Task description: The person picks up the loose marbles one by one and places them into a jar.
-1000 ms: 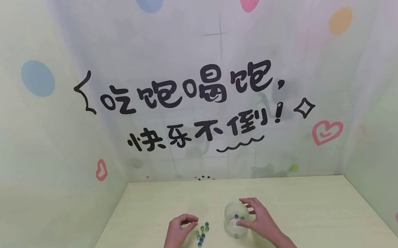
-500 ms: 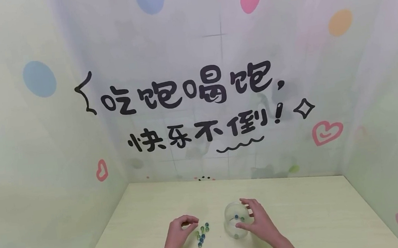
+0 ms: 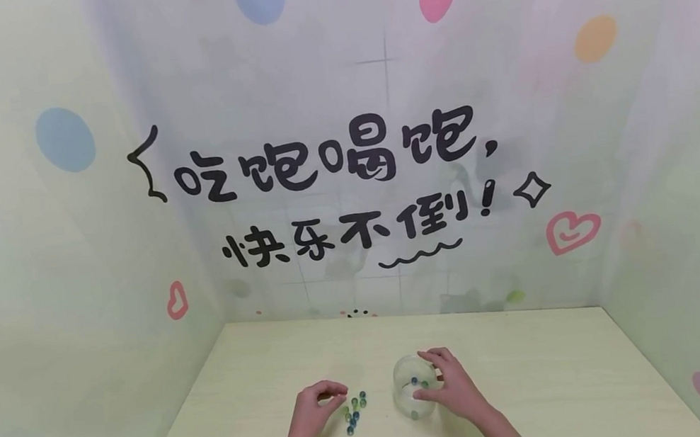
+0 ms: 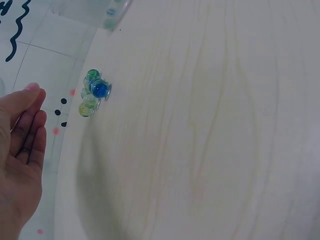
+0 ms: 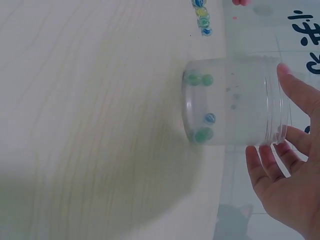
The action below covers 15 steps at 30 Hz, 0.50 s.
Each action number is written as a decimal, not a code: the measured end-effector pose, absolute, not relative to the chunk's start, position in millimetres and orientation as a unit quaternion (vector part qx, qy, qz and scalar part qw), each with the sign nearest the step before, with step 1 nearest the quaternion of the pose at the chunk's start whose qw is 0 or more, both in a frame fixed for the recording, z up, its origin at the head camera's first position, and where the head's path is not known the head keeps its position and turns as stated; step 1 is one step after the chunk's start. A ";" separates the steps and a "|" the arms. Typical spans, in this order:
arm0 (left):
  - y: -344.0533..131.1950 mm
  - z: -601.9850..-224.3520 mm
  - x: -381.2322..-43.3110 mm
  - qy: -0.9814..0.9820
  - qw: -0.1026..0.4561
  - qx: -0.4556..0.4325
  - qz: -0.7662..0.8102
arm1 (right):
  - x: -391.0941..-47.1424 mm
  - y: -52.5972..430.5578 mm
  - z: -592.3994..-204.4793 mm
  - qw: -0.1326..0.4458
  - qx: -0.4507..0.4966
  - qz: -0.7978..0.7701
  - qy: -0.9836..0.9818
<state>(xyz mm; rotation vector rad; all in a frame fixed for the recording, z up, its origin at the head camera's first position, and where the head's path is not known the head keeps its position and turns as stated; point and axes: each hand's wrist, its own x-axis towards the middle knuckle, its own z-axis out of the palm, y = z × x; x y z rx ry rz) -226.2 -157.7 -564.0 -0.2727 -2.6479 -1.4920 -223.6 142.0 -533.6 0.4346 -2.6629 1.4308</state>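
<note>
A clear, lidless jar (image 5: 240,112) stands upright on the table with several glass marbles at its bottom, such as a blue marble (image 5: 210,118). My right hand (image 3: 460,388) holds it near the rim, thumb on one side and fingers on the other. Left of the jar, several loose marbles (image 3: 356,415) in blue, green and yellow-green lie in a close cluster. Beside that cluster hovers my left hand (image 3: 311,409), thumb and index tips together and the other fingers loosely bent. No marble shows between those tips in the left wrist view (image 4: 27,145).
The pale wooden table (image 3: 263,370) ends at a light back wall (image 3: 332,291) with black lettering and coloured shapes. Side walls rise to the left and right of it. Beige sleeve cuffs show at the bottom of the head view.
Both hands, the jar and the loose marbles keep their places. Only the head view has shifted very slightly.
</note>
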 end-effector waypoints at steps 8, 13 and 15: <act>-158.5 -571.0 -226.0 -0.877 0.029 -0.085 -0.472 | -222.6 143.6 -529.7 0.038 0.157 0.462 -0.872; -159.1 -574.0 -226.1 -0.881 0.020 -0.077 -0.467 | -222.4 144.1 -529.1 0.039 0.162 0.463 -0.871; -159.6 -575.3 -226.3 -0.882 0.017 -0.073 -0.465 | -223.2 143.3 -529.8 0.036 0.155 0.464 -0.871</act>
